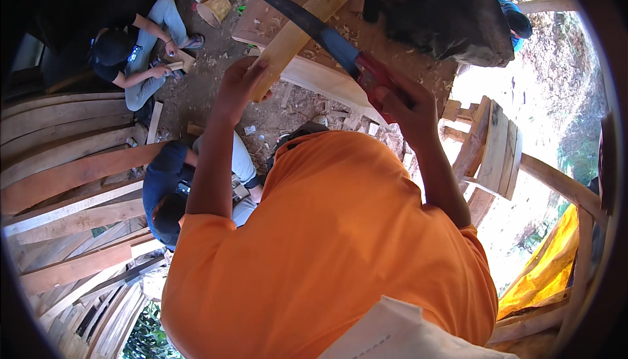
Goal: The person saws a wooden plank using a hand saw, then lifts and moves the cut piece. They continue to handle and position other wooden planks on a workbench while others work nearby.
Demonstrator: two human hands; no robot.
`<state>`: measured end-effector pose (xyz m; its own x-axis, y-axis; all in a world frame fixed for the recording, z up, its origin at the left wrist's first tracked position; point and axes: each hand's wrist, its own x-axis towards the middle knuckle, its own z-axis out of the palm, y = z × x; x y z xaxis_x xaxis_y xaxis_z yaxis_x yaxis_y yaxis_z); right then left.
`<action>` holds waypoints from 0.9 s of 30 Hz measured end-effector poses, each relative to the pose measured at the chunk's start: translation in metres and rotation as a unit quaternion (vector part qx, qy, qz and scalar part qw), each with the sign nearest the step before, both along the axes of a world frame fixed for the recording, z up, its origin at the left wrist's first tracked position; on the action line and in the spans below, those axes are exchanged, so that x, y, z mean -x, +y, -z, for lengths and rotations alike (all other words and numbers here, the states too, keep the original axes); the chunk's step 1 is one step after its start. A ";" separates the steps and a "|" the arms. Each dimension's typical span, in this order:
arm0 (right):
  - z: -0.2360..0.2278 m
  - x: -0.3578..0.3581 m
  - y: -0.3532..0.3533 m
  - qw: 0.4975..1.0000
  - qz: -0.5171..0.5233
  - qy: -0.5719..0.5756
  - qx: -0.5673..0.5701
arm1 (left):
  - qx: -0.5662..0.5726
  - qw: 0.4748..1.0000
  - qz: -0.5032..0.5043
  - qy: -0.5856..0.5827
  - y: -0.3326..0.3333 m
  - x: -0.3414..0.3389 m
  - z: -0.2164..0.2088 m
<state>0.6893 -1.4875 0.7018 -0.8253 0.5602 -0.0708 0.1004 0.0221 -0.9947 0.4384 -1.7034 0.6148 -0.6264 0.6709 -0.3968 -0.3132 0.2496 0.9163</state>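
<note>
My left hand is closed around the near end of a narrow wooden board, which slants away over the workbench. In my right hand is the red handle of a handsaw, gripped with the fingers wrapped round it. The long dark blade runs up and to the left, passing across the board's upper face. Whether its teeth touch the wood cannot be told from here. Wood shavings lie scattered on the bench top around the board.
A dark plastic bag sits on the bench at the right. Two people are seated to my left, one far and one close. Stacked planks fill the left side. A wooden frame stands right, near a yellow tarp.
</note>
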 end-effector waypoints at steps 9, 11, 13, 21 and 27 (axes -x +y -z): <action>-0.003 -0.009 0.002 0.980 0.013 -0.147 -0.131 | -0.005 1.000 0.005 0.004 0.006 0.000 -0.005; -0.008 -0.016 0.004 0.982 0.006 -0.144 -0.124 | -0.008 1.000 -0.011 0.006 0.008 -0.002 -0.005; -0.018 -0.025 0.005 0.988 -0.009 -0.127 -0.090 | 0.006 1.000 -0.013 0.008 0.008 -0.002 -0.006; -0.041 -0.108 0.030 0.969 -0.001 -0.228 -0.095 | 0.021 1.000 -0.004 -0.002 0.009 0.001 -0.008; -0.078 -0.207 0.058 0.949 0.047 -0.307 -0.054 | 0.039 0.999 0.001 0.014 0.005 0.003 -0.010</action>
